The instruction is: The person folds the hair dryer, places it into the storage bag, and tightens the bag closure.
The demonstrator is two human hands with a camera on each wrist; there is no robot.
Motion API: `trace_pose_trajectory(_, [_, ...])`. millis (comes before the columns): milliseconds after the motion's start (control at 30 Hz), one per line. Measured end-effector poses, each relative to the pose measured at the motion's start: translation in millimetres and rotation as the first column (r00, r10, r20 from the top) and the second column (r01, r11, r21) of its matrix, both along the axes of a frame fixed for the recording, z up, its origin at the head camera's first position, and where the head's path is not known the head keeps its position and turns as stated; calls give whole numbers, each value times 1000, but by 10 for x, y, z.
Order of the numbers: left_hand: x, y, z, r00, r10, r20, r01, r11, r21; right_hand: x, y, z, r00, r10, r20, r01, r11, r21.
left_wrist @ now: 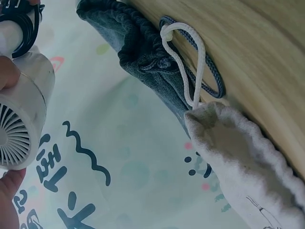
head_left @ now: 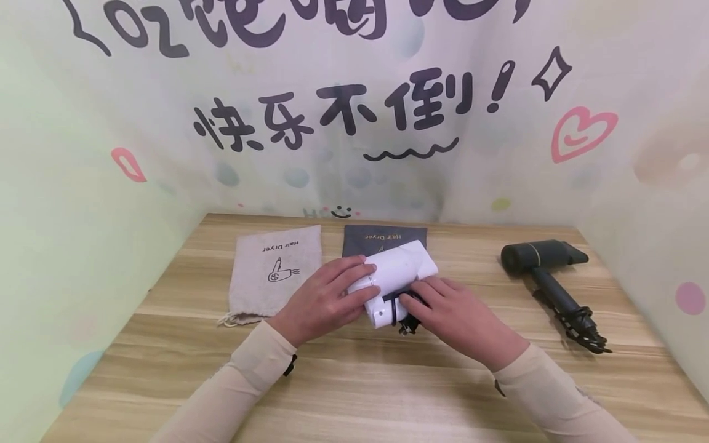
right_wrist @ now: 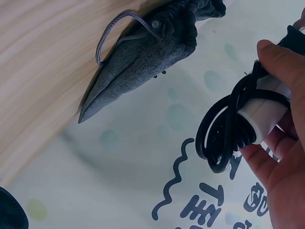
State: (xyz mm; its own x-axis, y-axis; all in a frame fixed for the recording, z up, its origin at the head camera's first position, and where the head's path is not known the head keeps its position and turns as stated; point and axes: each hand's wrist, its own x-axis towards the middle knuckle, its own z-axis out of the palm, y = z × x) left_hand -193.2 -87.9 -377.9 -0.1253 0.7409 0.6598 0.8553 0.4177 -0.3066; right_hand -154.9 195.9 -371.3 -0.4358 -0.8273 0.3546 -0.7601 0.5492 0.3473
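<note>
A white folding hair dryer [head_left: 396, 267] is held up above the table by both hands. My left hand [head_left: 324, 301] grips the rear of its barrel, and the left wrist view shows the round air-inlet grille [left_wrist: 13, 136] near those fingers. My right hand [head_left: 460, 317] holds the folded handle, with the thumb over it in the right wrist view. Black power cord [right_wrist: 224, 129] is coiled around that white handle. Behind the dryer lies a dark grey drawstring bag [head_left: 354, 239], partly hidden by it. To its left is a beige drawstring bag [head_left: 249, 277] printed "Hair Dryer".
A black hair dryer [head_left: 534, 255] lies at the right of the wooden table [head_left: 354, 394], its cord wound about the handle. Printed fabric walls [head_left: 332, 178] rise behind the table and at both sides.
</note>
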Motion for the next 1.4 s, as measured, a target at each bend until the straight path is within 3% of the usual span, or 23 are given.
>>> trace_pose_trajectory(233, [-94, -148, -17, 990, 4, 141, -12, 998, 57, 2, 78, -15, 999, -29, 28, 30, 999, -18])
trace_pose_trajectory(400, [-197, -237, -76, 960, 102, 261, -144, 978, 148, -16, 177, -38, 999, -44, 26, 45, 998, -44])
trace_pose_trajectory(467, [-216, -204, -104, 924, 164, 344, -216, 969, 119, -22, 206, -46, 999, -45, 20, 46, 998, -50])
trace_pose_trajectory(500, [-221, -175, -118, 898, 192, 396, -244, 966, 83, -23, 218, -50, 999, -45, 19, 46, 998, -52])
trace_pose_trajectory(633, [-228, -13, -196, 758, 348, 552, -304, 937, -173, -26, 252, -61, 999, -41, 17, 42, 997, -63])
trace_pose_trajectory(700, [-236, 71, -246, 703, 421, 574, -306, 907, -290, -28, 264, -61, 999, -42, 16, 43, 997, -68])
trace_pose_trajectory(800, [-259, 179, -308, 665, 487, 566, -317, 870, -377, -32, 282, -54, 999, -50, 15, 51, 996, -74])
trace_pose_trajectory(933, [-290, 246, -338, 653, 510, 560, -350, 859, -374, -30, 303, -41, 998, -60, 13, 61, 995, -79])
trace_pose_trajectory(1067, [-318, 239, -340, 646, 469, 602, -352, 883, -310, -28, 320, -42, 997, -72, 18, 73, 995, -74])
trace_pose_trajectory(1233, [-333, 216, -327, 674, 359, 645, -300, 932, -204, -20, 355, -56, 994, -104, 27, 105, 993, -58])
trace_pose_trajectory(1300, [-334, 212, -328, 689, 345, 638, -285, 937, -200, -16, 369, -62, 993, -113, 27, 114, 992, -52])
trace_pose_trajectory(1400, [-336, 214, -337, 694, 365, 620, -284, 931, -230, -13, 382, -71, 993, -117, 28, 118, 991, -54])
